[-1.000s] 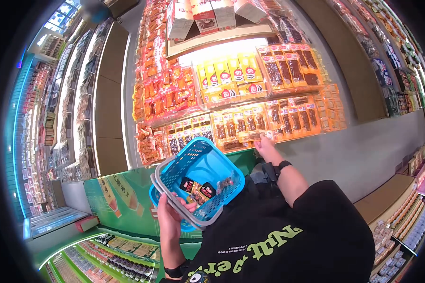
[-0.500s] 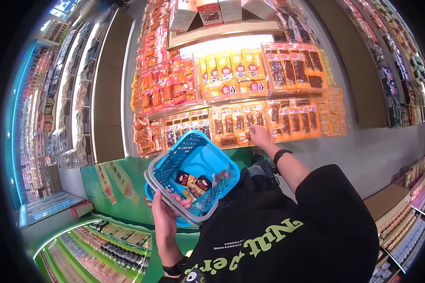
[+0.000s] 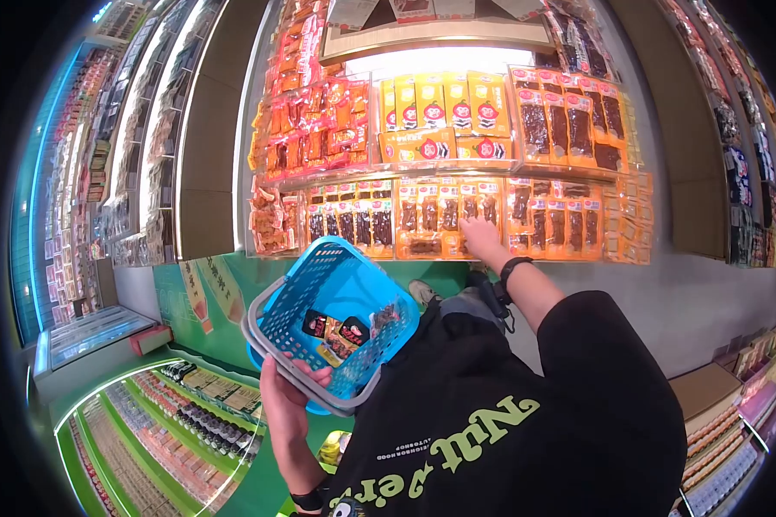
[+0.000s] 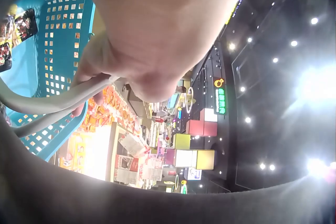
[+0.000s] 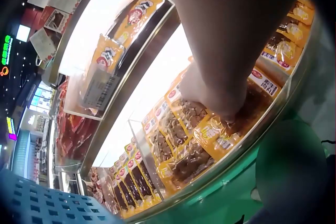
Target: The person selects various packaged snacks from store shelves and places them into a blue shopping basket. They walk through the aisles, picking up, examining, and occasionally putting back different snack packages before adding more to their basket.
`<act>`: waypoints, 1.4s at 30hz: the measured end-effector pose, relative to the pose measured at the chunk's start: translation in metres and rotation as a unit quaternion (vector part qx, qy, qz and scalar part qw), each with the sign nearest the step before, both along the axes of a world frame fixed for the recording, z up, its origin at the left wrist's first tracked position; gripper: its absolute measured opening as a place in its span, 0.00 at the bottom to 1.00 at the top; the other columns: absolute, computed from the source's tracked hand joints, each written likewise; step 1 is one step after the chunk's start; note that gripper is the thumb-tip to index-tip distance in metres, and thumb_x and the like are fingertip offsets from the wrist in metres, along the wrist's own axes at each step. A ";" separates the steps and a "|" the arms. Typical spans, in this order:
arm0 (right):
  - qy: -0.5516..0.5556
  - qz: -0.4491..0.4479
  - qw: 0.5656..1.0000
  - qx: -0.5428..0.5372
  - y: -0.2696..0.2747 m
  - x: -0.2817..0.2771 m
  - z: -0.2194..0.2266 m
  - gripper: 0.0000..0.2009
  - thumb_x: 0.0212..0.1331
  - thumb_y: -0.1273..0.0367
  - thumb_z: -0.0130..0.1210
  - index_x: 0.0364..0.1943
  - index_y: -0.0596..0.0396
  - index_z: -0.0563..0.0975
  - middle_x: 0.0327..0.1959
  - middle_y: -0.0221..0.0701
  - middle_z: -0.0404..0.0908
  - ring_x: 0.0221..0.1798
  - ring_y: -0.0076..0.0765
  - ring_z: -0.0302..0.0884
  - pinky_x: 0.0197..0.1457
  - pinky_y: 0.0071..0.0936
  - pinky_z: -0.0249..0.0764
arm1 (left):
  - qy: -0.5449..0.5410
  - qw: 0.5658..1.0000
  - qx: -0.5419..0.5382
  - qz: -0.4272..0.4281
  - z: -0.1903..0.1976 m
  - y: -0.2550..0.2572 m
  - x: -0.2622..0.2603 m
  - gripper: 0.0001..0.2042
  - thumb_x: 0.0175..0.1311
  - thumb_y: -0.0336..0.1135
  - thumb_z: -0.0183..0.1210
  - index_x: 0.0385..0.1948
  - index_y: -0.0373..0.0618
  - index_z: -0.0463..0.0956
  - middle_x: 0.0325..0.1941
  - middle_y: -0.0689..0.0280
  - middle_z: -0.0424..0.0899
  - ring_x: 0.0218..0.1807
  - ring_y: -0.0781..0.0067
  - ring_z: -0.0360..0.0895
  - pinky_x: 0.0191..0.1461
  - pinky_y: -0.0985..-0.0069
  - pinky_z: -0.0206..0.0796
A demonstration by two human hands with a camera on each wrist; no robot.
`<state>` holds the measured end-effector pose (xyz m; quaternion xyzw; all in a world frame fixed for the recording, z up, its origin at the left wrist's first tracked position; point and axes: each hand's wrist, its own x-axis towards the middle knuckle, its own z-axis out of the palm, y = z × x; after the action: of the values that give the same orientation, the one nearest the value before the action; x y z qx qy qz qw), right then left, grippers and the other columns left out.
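A blue plastic shopping basket (image 3: pixel 342 260) with grey handles (image 3: pixel 258 320) tilts in front of the body. My left hand (image 3: pixel 286 395) grips the handles, and in the left wrist view its fingers curl round a grey bar. Inside the basket lie black-and-gold snack packets (image 3: pixel 340 338) and a small clear packet (image 3: pixel 386 320). My right hand (image 3: pixel 481 236) reaches down into a front compartment of orange meat snack packets (image 3: pixel 448 214). Its fingertips are hidden among the packets, so I cannot tell whether they pinch one. An orange packet (image 5: pixel 214 133) lies right beside this hand in the right wrist view.
Clear dividers separate the compartments, with a clear front lip (image 5: pixel 247 136). Yellow boxes (image 3: pixel 444 102) stand on the tier above. Red snack packets (image 3: pixel 319 129) fill the left side. A green display (image 3: pixel 168 426) stands at lower left; grey floor (image 3: pixel 608 297) lies to the right.
My right hand has moved from the compartment's front edge, where a packet lay at its fingers, farther in among the packets. The basket has shifted left and down in view, still in my left hand.
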<state>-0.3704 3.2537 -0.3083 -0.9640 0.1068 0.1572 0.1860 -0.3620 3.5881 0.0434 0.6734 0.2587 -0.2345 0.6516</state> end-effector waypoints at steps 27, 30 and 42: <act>-0.291 -0.090 0.812 0.498 -0.021 0.037 0.241 0.07 0.56 0.74 0.57 0.38 0.59 0.78 0.32 0.28 0.79 0.33 0.19 0.73 0.39 0.18 0.70 | -0.097 0.994 -0.014 -0.041 0.015 -0.045 0.000 0.17 0.69 0.45 0.39 0.43 0.36 0.63 0.32 0.53 0.78 0.29 0.57 0.81 0.32 0.69 0.77; -0.292 0.152 0.785 0.524 -0.013 0.016 0.367 0.14 0.47 0.74 0.61 0.42 0.54 0.79 0.34 0.30 0.80 0.32 0.23 0.76 0.33 0.22 0.70 | -0.122 0.990 -0.044 -0.061 0.015 -0.040 0.002 0.20 0.69 0.46 0.39 0.46 0.34 0.63 0.37 0.48 0.79 0.31 0.56 0.82 0.34 0.70 0.78; -0.457 0.306 0.530 0.646 0.069 -0.036 0.476 0.09 0.48 0.69 0.60 0.31 0.57 0.75 0.24 0.31 0.76 0.25 0.30 0.73 0.28 0.26 0.67 | -0.207 0.946 -0.208 -0.138 0.014 -0.019 0.022 0.35 0.50 0.54 0.49 0.54 0.32 0.60 0.52 0.36 0.70 0.42 0.46 0.80 0.47 0.61 0.74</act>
<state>-0.4063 3.3222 0.1673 -0.4950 -0.4252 -0.2315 0.7215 -0.3400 3.5688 0.0571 0.5858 -0.0315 -0.2265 0.7776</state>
